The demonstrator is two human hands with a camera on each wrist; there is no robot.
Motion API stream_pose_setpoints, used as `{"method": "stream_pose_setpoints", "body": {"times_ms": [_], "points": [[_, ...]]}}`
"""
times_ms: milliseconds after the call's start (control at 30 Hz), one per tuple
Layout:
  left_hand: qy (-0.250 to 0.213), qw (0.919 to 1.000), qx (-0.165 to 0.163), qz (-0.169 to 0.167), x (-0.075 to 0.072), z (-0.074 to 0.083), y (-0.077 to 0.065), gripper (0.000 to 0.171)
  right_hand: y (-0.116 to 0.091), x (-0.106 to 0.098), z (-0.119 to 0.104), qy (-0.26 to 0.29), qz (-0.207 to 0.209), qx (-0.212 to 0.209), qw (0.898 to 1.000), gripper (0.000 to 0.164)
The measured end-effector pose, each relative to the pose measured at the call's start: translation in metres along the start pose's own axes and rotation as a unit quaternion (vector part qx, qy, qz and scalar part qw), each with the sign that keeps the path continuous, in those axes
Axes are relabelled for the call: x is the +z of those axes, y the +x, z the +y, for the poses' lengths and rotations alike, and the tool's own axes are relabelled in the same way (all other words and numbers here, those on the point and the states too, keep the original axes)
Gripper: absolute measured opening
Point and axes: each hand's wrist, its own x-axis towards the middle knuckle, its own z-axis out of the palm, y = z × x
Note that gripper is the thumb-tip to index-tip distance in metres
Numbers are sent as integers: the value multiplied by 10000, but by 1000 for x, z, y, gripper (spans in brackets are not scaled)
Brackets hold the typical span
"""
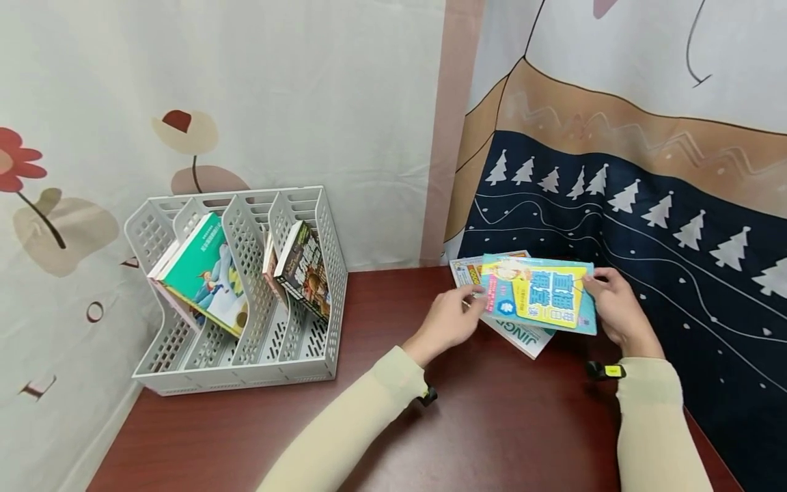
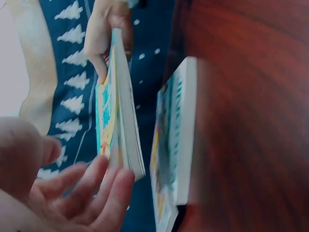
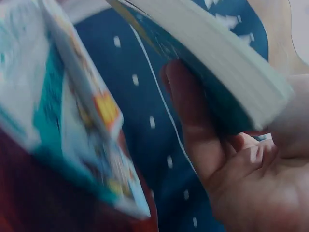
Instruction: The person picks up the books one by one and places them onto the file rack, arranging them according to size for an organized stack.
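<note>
A light-blue book (image 1: pixel 541 290) with a yellow panel on its cover is raised above other books, its right end held by my right hand (image 1: pixel 619 307). In the right wrist view, fingers (image 3: pixel 190 111) lie under its teal cover. My left hand (image 1: pixel 451 314) is at the book's left end. From the left wrist, its fingertips (image 2: pixel 126 178) are right at the book's lower corner, with the thumb apart from the cover. Below lie a white book (image 1: pixel 519 336) with green lettering and another colourful-covered book (image 1: pixel 462 270), partly hidden.
On the left of the dark red table (image 1: pixel 492 424) stands a white slotted file rack (image 1: pixel 233 376). A green book (image 1: pixel 205 270) leans in one compartment, and a dark-covered book (image 1: pixel 305 273) in the rightmost. Patterned curtains (image 1: pixel 381 137) hang behind and along the right.
</note>
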Motion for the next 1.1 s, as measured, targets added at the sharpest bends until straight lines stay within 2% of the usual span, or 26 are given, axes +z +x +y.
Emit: {"method": "stream_pose_setpoints", "body": {"times_ms": [100, 167, 267, 367, 533, 767, 867, 967, 1100], "points": [[75, 9976, -195, 663, -14, -7, 4, 49, 1, 17, -12, 136, -215, -171, 9995, 31], [47, 9950, -384, 925, -25, -14, 3, 53, 0, 28, -20, 326, -429, -212, 9983, 32], [-227, 9940, -590, 896, -43, -22, -3, 64, -2, 46, -33, 647, -810, -191, 9944, 29], [-694, 9924, -599, 826, -63, -26, -13, 69, -4, 63, -47, 787, -1083, -194, 9908, 30], [-1366, 9827, -521, 1139, -89, -28, -25, 68, -6, 88, -69, 814, -1338, -239, 9874, 34], [-1787, 9758, -639, 1086, -100, -34, -37, 65, -8, 122, -84, 947, -1619, 58, 9822, 43], [-1852, 9723, -613, 1291, -102, -38, -41, 58, -8, 133, -86, 1013, -1649, 469, 9800, 51], [-1921, 9673, -516, 1575, -105, -39, -44, 51, -8, 141, -87, 1083, -1834, 828, 9735, 61], [-1915, 9628, -403, 1866, -108, -38, -45, 47, -10, 147, -86, 1154, -2364, 826, 9612, 70]]}}
